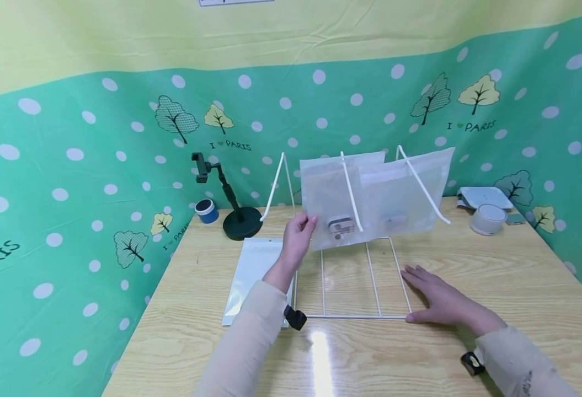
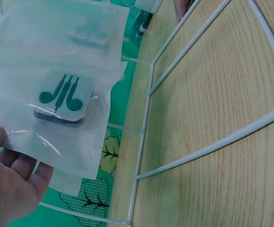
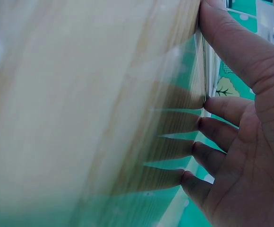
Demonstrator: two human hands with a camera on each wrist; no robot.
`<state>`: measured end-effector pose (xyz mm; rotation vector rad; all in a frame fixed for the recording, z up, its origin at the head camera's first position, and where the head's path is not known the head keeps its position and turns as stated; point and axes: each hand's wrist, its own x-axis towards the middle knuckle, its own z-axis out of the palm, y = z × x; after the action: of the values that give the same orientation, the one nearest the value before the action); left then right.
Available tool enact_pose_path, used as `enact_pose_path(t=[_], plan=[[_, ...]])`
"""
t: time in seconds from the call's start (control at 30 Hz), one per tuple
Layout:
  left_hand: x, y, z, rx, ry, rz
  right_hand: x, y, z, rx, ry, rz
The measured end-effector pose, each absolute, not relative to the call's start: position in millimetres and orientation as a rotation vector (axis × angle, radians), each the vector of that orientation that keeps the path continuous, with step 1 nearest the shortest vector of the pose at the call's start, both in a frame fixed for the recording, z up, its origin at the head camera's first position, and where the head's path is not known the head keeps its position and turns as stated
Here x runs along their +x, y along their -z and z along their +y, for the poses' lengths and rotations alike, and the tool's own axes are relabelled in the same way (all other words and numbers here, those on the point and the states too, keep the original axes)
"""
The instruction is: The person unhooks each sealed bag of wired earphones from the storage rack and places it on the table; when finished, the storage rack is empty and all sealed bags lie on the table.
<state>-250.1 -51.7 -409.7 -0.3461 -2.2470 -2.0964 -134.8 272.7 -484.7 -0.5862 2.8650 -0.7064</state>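
Observation:
My left hand (image 1: 298,240) pinches the lower left edge of a frosted zip bag (image 1: 320,193), thumb on the front. Inside that bag lies a clear case of earphones (image 2: 64,97), plain in the left wrist view. The bag hangs at the middle arm of a white wire rack (image 1: 355,317). A second frosted bag (image 1: 415,187) hangs to its right, overlapping it, with a blurred dark item low inside. On the table by the rack's front right corner rests my right hand (image 1: 437,298), fingers spread and extended, the thumb at the corner wire.
A flat white bag (image 1: 251,270) lies left of the rack, partly under my left arm. Behind it stand a black phone stand (image 1: 241,220) and a blue jar (image 1: 206,211). At the back right are a round white container (image 1: 489,219) and a pale flat box (image 1: 484,197).

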Motion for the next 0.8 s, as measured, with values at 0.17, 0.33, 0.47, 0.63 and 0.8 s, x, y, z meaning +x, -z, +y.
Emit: enact_pose_path(t=[0.17, 0.33, 0.47, 0.63, 0.8], plan=[[-236, 401, -54, -0.382, 2.165, -2.223, -134, 484, 272, -0.583, 0.712, 2.865], [-232, 414, -54, -0.382, 2.168, -2.19, -134, 481, 270, -0.565, 0.708, 2.858], [-222, 415, -55, -0.375, 2.168, -2.187, -134, 481, 270, -0.551, 0.702, 2.854], [-210, 418, -59, -0.395, 2.185, -2.201, -134, 481, 270, -0.549, 0.709, 2.856], [-196, 415, -63, -0.373, 2.207, -2.242, -135, 483, 271, -0.558, 0.708, 2.854]])
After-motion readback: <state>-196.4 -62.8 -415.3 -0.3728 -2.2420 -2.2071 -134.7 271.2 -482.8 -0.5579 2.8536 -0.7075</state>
